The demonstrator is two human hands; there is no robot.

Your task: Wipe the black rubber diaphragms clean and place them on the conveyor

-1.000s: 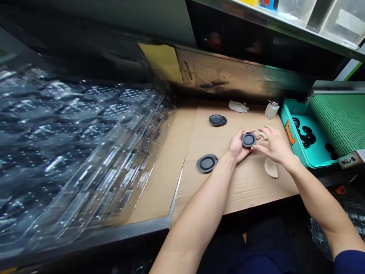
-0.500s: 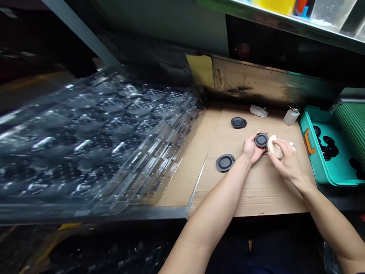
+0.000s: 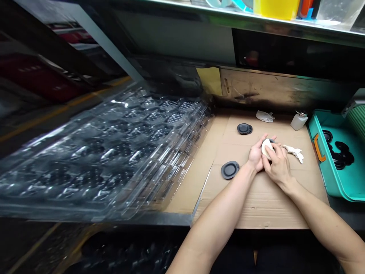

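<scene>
My left hand (image 3: 256,156) cradles a black round disc-shaped part (image 3: 272,140), palm up, with its fingers behind it. Only an edge of that part shows. In my right hand (image 3: 278,165) is a white pad (image 3: 267,148), pinched by the fingers and lying over the face of the part. Two similar dark parts rest on the cardboard (image 3: 256,205): one black part (image 3: 244,128) farther back, and one greyer part (image 3: 229,170) beside my left wrist. A crumpled white cloth (image 3: 295,153) lies right of my right hand.
Stacked clear plastic trays (image 3: 176,167) fill the left side. A teal bin (image 3: 332,179) with an orange handle and several black parts stands at the right. Behind my hands are a small bottle (image 3: 299,121) and a crumpled white wipe (image 3: 265,116). A shelf (image 3: 216,19) runs overhead.
The white pad has moved left, from beside the black part to over it, covering most of it. My right hand has come closer to my left. The camera view has shifted slightly.
</scene>
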